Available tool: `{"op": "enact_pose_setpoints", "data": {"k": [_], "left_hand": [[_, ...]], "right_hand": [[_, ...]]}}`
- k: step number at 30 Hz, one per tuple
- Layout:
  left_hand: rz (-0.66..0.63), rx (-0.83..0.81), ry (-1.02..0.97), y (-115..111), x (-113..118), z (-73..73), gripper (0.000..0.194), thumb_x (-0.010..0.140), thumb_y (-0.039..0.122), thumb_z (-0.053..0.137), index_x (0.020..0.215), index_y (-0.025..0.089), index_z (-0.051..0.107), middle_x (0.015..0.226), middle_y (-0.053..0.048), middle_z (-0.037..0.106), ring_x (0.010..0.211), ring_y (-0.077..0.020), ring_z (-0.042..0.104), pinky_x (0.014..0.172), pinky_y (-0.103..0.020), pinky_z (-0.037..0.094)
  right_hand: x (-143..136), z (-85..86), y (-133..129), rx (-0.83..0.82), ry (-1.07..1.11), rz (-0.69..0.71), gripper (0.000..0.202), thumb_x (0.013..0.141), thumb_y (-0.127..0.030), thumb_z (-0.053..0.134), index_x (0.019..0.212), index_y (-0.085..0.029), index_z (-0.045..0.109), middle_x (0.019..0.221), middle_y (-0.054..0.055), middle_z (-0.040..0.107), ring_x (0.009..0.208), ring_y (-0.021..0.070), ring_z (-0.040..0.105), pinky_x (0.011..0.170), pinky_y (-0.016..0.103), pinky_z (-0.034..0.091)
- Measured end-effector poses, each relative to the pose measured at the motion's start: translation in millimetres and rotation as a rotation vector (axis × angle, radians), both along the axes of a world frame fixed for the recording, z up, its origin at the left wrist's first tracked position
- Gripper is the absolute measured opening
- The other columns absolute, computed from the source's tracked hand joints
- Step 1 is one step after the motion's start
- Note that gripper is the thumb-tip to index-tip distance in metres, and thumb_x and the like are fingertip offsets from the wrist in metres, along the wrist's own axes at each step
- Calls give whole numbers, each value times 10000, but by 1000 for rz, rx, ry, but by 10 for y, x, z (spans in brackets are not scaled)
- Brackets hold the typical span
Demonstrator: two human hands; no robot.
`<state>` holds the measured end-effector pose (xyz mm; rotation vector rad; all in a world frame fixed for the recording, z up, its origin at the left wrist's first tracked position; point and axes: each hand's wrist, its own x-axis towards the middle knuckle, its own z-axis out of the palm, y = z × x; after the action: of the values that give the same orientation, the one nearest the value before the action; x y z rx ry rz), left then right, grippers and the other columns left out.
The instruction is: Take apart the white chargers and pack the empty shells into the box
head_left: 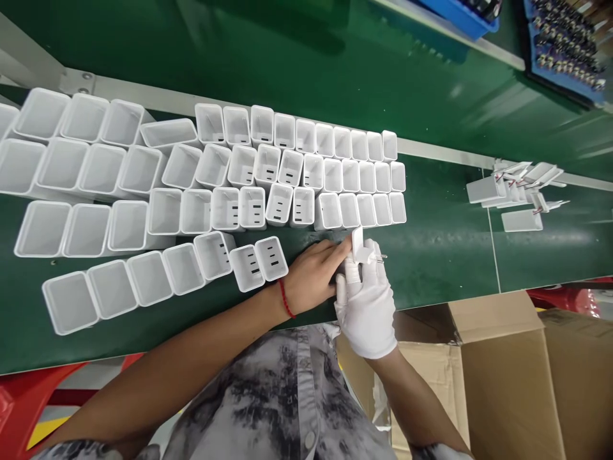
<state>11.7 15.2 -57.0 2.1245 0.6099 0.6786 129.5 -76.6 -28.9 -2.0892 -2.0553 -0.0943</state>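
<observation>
A small white plug cover [359, 246] with metal prongs is held between my hands, just in front of the rows of housings. My right hand [368, 306], in a white glove, closes its fingers around the prong side. From the left, my bare left hand [313, 275], with a red string at the wrist, grips the cover's edge with its fingertips; its thumb is mostly hidden. Beside it stand white charger housings [271, 260], open end up, some showing dark slots inside. More plain housings [69, 299] stretch away to the left.
On the right of the green bench [431, 255] lie several white housings with attached covers [522, 191]. An open cardboard box [507, 377] is below the edge. Above are a blue bin [464, 19] and a blue tray of small parts [565, 83]. A red stool [29, 402] stands lower left.
</observation>
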Motion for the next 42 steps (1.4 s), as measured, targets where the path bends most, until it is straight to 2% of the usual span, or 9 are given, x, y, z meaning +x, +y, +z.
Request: {"op": "enact_pose_setpoints", "data": {"k": [6, 12, 17, 19, 23, 28, 33, 37, 42], "left_hand": [[7, 6, 29, -32, -4, 6, 825, 780, 50, 577, 1509, 134, 199, 1145, -153, 645, 1115, -322, 605, 962, -473, 525], [-25, -52, 25, -98, -87, -54, 1006, 797, 191, 694, 1535, 100, 18, 1433, -258, 470, 1352, -370, 455, 1074, -525, 467], [-8, -59, 37, -124, -90, -71, 1035, 790, 169, 700, 1541, 119, -11, 1442, -245, 474, 1368, -362, 444, 1108, -518, 449], [1, -90, 23, -123, -89, -73, 1028, 811, 204, 694, 1544, 134, -24, 1446, -233, 480, 1375, -351, 442, 1106, -513, 456], [22, -89, -12, -131, -93, -83, 992, 854, 186, 636, 1546, 159, -74, 1446, -205, 497, 1370, -319, 460, 1085, -487, 483], [65, -49, -23, -142, -92, -88, 914, 888, 146, 566, 1549, 157, -64, 1405, -191, 548, 1320, -308, 513, 1049, -478, 510], [86, -29, -58, -126, -91, -76, 833, 911, 152, 541, 1552, 137, 9, 1356, -169, 599, 1289, -286, 536, 1035, -445, 526], [88, 5, -48, -111, -99, -58, 791, 912, 135, 535, 1552, 135, 71, 1336, -160, 616, 1288, -274, 534, 1045, -436, 523], [95, 28, -30, -90, -108, -55, 753, 921, 142, 549, 1550, 163, 135, 1314, -127, 642, 1281, -259, 545, 1033, -421, 536]], "right_hand": [[92, -232, 34, 241, 77, 83, 711, 924, -159, 557, 1561, -203, 245, 1566, 222, 338, 1464, 338, 316, 1066, 527, 492], [181, -336, 14, 296, 163, 39, 680, 919, -144, 591, 1533, -285, 333, 1555, 123, 396, 1417, 285, 411, 1071, 431, 512], [253, -278, -21, 356, 141, 49, 514, 921, -132, 590, 1407, -280, 506, 1495, 93, 493, 1363, 274, 490, 1042, 434, 538], [307, -248, -74, 353, 162, -23, 441, 944, -145, 547, 1362, -284, 543, 1446, 67, 553, 1358, 280, 496, 1047, 468, 534], [397, -286, -206, 395, 159, -170, 426, 970, -185, 501, 1386, -275, 528, 1477, 84, 516, 1349, 325, 500, 1010, 532, 548], [511, -260, -298, 337, 66, -156, 412, 963, -219, 523, 1374, -223, 552, 1397, 125, 589, 1269, 322, 584, 954, 466, 584], [580, -267, -332, 348, 126, -306, 435, 979, -214, 478, 1410, -238, 529, 1447, 112, 541, 1345, 345, 503, 1012, 529, 536], [588, -303, -321, 337, 87, -254, 505, 931, -169, 575, 1425, -253, 509, 1466, 135, 518, 1309, 316, 545, 976, 446, 569], [676, -179, -369, 417, 211, -221, 489, 843, -168, 712, 1301, -312, 615, 1458, 77, 539, 1308, 297, 549, 964, 410, 579]]}}
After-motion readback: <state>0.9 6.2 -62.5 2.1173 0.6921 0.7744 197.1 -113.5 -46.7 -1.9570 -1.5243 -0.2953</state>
